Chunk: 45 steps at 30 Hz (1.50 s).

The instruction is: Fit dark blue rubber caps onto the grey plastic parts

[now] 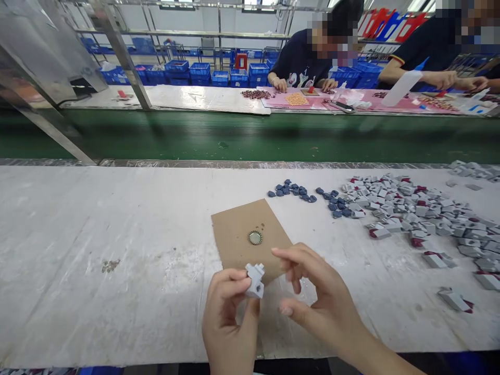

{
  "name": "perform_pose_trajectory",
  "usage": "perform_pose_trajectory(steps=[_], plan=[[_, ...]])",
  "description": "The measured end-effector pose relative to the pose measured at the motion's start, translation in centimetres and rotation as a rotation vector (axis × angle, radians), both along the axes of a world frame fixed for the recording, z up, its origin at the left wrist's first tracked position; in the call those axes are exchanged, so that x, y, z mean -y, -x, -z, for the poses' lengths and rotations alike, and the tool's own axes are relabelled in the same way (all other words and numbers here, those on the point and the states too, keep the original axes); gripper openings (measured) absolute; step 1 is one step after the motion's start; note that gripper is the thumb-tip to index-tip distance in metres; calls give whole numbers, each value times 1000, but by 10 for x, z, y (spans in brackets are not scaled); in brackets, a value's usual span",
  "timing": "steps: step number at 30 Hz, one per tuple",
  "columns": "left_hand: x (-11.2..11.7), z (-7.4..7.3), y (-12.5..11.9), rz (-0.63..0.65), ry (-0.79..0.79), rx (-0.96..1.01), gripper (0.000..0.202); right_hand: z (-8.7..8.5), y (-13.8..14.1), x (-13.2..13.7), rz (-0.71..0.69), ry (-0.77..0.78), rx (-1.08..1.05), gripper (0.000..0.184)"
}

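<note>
The left hand (pixel 228 317) pinches a small blocky grey plastic part (pixel 255 280) between thumb and fingertips, low over the scuffed white bench (pixel 97 250). The right hand (pixel 318 294) hovers just beside it, fingers curled and slightly apart, gripping nothing visible. Behind lies a flat brown card (pixel 238 229) bearing a round, crimped metal cap (pixel 255 237). To the right spread dark blue pieces (pixel 292 190) and a heap of grey blocks (pixel 414 208).

Left hand (pixel 228 317) pinches grey part (pixel 255 279) — right hand (pixel 318 297) beside, fingers spread.
</note>
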<state>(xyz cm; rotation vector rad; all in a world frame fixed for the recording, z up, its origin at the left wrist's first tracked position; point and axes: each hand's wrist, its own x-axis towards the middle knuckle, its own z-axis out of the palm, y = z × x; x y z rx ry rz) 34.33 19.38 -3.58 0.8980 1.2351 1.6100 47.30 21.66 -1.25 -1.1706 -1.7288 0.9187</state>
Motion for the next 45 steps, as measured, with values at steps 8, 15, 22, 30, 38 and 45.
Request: perform_pose_trajectory(steps=[8, 15, 22, 30, 38, 45], plan=[[8, 1, 2, 86, 186, 148, 32, 1, 10, -1, -77, 72, -66, 41], [-6, -6, 16, 244, 427, 260, 21, -11, -9, -10, -318, 7, 211, 52], [-8, 9, 37, 90, 450, 234, 31, 3, -76, -97, 325, -138, 761, 35], [-16, 22, 49, -66, 462, 519, 34, 53, -121, -159, 279, -106, 875, 16], [-17, 16, 51, -80, 447, 601, 36, 46, -124, -152, 179, -54, 879, 14], [-14, 8, 50, -81, 439, 616, 34, 32, -107, -143, 123, -106, 790, 14]])
